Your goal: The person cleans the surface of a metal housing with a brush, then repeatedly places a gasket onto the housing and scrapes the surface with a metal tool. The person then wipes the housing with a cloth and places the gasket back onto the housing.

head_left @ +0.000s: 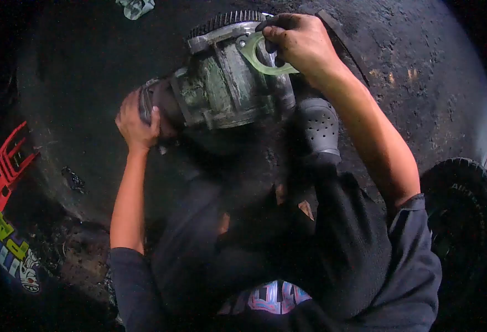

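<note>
A greasy metal housing [221, 88] with a toothed gear [227, 22] at its top lies tilted on the dark ground. Wrapped round the dark cylindrical end at its lower left is my left hand [137, 122]. My right hand [299, 41] pinches a thin pale green gasket [254, 60] with a large round opening. The gasket is in front of the housing's upper right side; whether the two touch cannot be made out. Some fingertips of my right hand are dark with grease.
A black perforated shoe [319, 127] is just right of the housing. At the right edge stands a tire [459, 205]. A red object [8, 166] and a colourful printed piece [11, 243] are at the far left. Crumpled material [135, 6] lies at the top.
</note>
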A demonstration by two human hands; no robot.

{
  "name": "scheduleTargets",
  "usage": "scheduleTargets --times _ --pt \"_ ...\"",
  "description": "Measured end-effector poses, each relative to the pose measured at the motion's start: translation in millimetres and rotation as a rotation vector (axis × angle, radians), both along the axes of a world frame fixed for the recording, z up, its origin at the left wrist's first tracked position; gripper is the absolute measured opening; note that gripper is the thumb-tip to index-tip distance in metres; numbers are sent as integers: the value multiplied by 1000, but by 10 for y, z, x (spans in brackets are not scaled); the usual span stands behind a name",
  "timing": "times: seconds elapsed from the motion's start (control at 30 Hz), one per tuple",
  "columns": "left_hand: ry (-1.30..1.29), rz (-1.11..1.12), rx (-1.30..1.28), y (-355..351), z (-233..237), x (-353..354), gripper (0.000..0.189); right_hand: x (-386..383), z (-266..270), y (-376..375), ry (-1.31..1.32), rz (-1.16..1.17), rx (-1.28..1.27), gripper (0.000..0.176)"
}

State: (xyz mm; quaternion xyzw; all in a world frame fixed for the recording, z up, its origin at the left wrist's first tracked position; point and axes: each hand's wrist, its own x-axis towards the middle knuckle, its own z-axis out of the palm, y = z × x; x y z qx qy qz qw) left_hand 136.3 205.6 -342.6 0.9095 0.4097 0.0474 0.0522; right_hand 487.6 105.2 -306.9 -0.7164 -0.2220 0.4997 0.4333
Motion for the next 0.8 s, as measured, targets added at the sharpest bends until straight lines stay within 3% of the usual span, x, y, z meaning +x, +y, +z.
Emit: scheduleTargets --times 0.1,0.17,0.33,0.63,0.8 --pt "-3 -13 -1 -27 75 78 53 -57 -122 42 55 6 70 23" --pt "4 -37 13 -37 82 74 52 -100 -32 114 -135 148 90 16" --pt "-7 -66 21 -14 86 68 51 -94 -176 36 165 -36 29 21" --pt "-2 -72 82 -25 64 48 51 -88 -136 -69 130 -103 42 22" --pt "-65 -12 -25 8 -43 -23 55 -69 -84 7 40 1 110 18"
